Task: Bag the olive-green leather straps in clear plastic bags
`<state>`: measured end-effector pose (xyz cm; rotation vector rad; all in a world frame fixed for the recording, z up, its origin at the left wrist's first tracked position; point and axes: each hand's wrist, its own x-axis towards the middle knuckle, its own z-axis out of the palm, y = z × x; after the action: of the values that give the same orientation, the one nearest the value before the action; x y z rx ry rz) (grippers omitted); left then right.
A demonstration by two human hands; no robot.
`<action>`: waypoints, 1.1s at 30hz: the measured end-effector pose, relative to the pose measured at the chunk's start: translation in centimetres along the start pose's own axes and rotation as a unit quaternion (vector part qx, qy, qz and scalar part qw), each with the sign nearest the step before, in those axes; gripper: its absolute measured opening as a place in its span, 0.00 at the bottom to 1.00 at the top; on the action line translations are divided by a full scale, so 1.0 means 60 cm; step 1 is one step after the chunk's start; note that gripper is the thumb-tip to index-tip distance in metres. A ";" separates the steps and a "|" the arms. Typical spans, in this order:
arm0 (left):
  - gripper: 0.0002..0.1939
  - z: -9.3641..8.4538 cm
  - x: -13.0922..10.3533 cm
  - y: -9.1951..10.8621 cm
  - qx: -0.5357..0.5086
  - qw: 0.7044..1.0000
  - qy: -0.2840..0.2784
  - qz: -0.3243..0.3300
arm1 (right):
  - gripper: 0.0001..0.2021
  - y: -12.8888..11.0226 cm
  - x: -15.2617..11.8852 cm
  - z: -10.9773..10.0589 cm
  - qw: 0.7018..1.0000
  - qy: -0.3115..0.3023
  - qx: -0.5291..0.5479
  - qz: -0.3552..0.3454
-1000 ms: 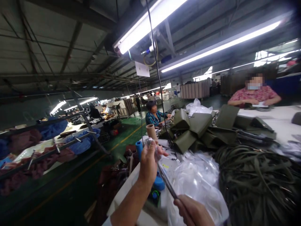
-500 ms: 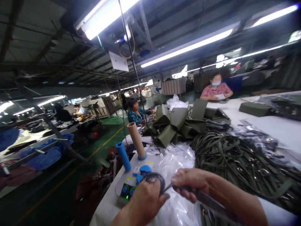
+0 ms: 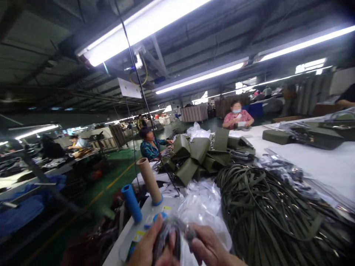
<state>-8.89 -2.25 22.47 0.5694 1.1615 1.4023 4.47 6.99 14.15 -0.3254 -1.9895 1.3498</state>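
Both hands meet at the near edge of the worktop [image 3: 318, 162]. Left hand [image 3: 148, 247] and right hand [image 3: 206, 247] are each closed on a coiled dark strap [image 3: 172, 236], fingers curled around it (blurred; I cannot tell whether a clear bag wraps it). Just beyond my knuckles: a small control box [image 3: 138, 236], a blue tube [image 3: 131, 203] and a cardboard tube [image 3: 149, 181], both upright and slightly tilted. Clear plastic bags [image 3: 203, 205] lie beside them. Right of those, a big heap of olive straps [image 3: 271, 214]. Farther back, folded olive pieces [image 3: 194, 155]. Two seated people work at the far edge.
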 end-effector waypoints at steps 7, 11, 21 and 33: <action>0.24 0.025 0.024 0.018 -0.193 0.981 -0.022 -0.016 | 0.19 0.042 -0.080 0.072 0.985 0.075 0.026 0.153; 0.22 0.019 0.035 0.011 -0.215 0.976 -0.018 -0.003 | 0.15 0.051 -0.101 0.051 0.984 0.077 -0.150 0.066; 0.17 0.012 0.081 -0.038 -0.160 0.976 0.061 0.136 | 0.29 -0.002 -0.135 0.086 0.965 -0.052 -0.036 0.254; 0.19 -0.011 0.097 -0.165 0.266 0.950 -0.019 0.160 | 0.24 -0.026 -0.114 0.078 0.798 -0.021 0.430 0.421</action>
<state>-6.22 1.37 11.89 1.2053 1.4718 1.3316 6.54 -0.82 11.79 -0.7769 -1.0170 2.6526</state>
